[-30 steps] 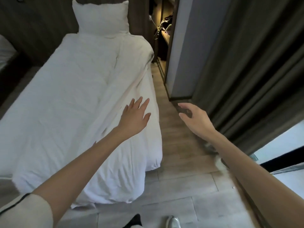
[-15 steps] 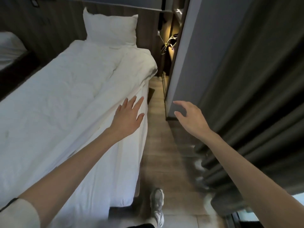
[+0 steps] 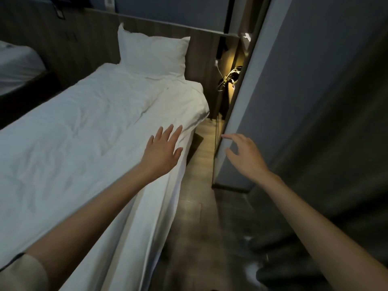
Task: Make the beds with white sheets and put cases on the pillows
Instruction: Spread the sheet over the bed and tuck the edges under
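Judging from this side, the job looked nearly finished: the white sheet [image 3: 84, 143] lay spread out, the cased pillow [image 3: 153, 55] propped at the headboard [image 3: 84, 38]. Left hand [image 3: 162, 152], fingers splayed, was over the sheet's edge; right hand [image 3: 245, 156], fingers loosely apart, held nothing. The other bed [image 3: 16, 66] barely showed

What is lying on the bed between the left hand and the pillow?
In the head view, only wrinkled white bedding stretches from the left hand up to the pillow; no other object lies there.
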Demonstrator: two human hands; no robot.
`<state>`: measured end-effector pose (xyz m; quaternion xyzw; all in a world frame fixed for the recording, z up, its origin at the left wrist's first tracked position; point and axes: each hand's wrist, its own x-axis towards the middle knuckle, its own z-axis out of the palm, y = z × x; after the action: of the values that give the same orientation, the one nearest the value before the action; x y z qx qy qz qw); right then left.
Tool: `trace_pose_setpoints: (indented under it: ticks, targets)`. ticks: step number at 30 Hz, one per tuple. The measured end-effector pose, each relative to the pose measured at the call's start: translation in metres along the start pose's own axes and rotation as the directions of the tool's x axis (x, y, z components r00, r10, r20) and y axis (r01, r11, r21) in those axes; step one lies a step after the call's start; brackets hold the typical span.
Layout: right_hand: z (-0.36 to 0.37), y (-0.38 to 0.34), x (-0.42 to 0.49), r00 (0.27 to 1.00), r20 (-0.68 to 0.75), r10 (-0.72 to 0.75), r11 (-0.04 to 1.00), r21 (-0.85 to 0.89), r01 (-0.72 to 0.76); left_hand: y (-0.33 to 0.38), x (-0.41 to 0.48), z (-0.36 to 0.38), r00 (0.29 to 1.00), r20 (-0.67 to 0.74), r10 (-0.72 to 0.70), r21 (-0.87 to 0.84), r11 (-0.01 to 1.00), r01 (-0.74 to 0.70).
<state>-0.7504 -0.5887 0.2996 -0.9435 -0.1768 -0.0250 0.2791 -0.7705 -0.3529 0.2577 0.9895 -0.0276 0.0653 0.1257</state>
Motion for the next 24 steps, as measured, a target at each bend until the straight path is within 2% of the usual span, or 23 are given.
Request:
trace_pose_setpoints:
  ticks: [6,12,18,24]
  targets:
    - [0.025,0.057,0.123,0.993,0.035,-0.116,0.993,-0.019,0.116,-0.013,0.094,0.03,0.995,0.001,-0.101,0.02,0.995,0.101]
    - [0.05,0.117,0.257,0.951,0.076,-0.301,0.948,-0.088,0.307,-0.025,0.192,0.066,0.973,-0.015,-0.229,0.042,0.972,0.23]
    - [0.054,0.158,0.391,0.953,0.081,-0.291,0.955,-0.036,0.294,-0.031,0.288,0.092,0.924,-0.003,-0.383,0.038,0.923,0.383]
    - [0.084,0.182,0.495,0.954,0.131,-0.269,0.919,-0.261,0.295,-0.058,0.372,0.118,0.887,0.044,-0.46,0.046,0.887,0.458]
